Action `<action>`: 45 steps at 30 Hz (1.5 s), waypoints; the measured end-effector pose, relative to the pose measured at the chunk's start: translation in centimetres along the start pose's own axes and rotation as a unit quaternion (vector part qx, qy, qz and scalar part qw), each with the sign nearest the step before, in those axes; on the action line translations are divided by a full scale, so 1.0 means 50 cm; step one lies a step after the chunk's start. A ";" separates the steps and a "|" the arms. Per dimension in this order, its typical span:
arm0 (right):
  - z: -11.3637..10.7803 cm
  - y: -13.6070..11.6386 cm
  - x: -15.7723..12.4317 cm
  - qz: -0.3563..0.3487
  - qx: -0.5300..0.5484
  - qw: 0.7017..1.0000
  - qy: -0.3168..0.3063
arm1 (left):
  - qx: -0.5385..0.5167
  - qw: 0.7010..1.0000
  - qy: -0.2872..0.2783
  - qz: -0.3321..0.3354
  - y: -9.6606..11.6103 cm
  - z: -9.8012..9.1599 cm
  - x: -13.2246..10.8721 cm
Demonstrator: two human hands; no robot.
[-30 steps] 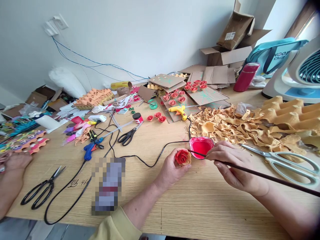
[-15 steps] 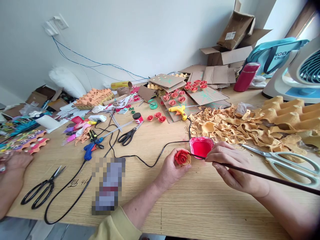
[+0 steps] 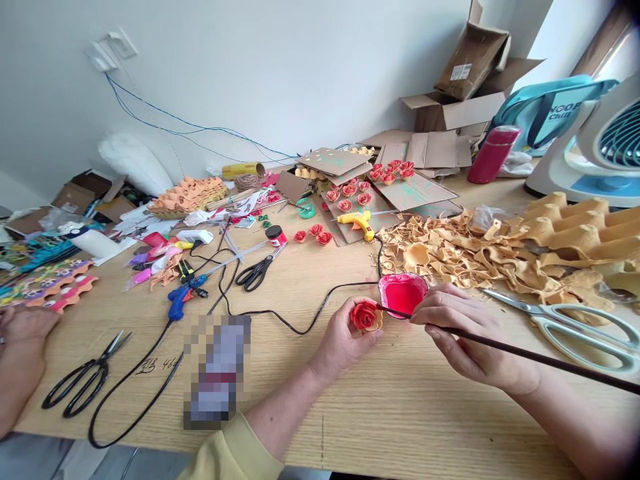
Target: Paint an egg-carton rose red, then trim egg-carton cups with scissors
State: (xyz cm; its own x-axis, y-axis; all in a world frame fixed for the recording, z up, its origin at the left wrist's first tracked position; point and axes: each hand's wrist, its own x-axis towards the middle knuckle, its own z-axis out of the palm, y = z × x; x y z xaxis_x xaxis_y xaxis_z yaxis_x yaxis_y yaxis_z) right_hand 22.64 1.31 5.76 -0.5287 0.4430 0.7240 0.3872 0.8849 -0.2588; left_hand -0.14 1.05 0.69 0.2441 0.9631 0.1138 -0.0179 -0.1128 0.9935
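Note:
Between the fingers of my left hand (image 3: 340,343) is a rose (image 3: 365,316) made of egg-carton pulp, mostly painted red, with bare tan petals at its lower right. My right hand (image 3: 463,337) is closed round a long dark paintbrush (image 3: 520,351), its tip touching the rose's right edge. Just behind both hands stands a small dish of red paint (image 3: 403,293). Several painted roses (image 3: 345,193) sit on cardboard farther back, and a few more (image 3: 315,233) lie on the table.
Tan carton scraps (image 3: 450,250) and pale-handled scissors (image 3: 575,330) lie at right, near a fan (image 3: 595,153). A yellow glue gun (image 3: 357,221), a blue glue gun (image 3: 180,299) and black scissors (image 3: 87,380) are on the table. Another person's arm (image 3: 23,367) rests at far left.
The rose has turned very slightly in my left hand, and the brush tip has shifted a little along its edge. The other person's hand at far left has moved slightly.

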 end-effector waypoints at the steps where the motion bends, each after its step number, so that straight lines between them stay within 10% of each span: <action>1: 0.000 -0.001 0.001 0.002 0.001 1.000 0.001 | 0.001 1.000 0.001 0.003 0.000 0.000 0.000; 45: 0.005 0.001 0.001 -0.022 -0.013 1.000 -0.015 | -0.031 0.999 0.016 0.006 -0.001 -0.003 0.007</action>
State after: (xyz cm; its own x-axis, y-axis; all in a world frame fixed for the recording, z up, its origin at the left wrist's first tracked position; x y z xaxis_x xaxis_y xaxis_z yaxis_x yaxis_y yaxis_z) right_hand 22.46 1.41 5.63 -0.5683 0.4082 0.7144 0.3825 0.8998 -0.2099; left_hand -0.19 1.42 0.67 0.2114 0.9693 0.1253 -0.0801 -0.1106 0.9906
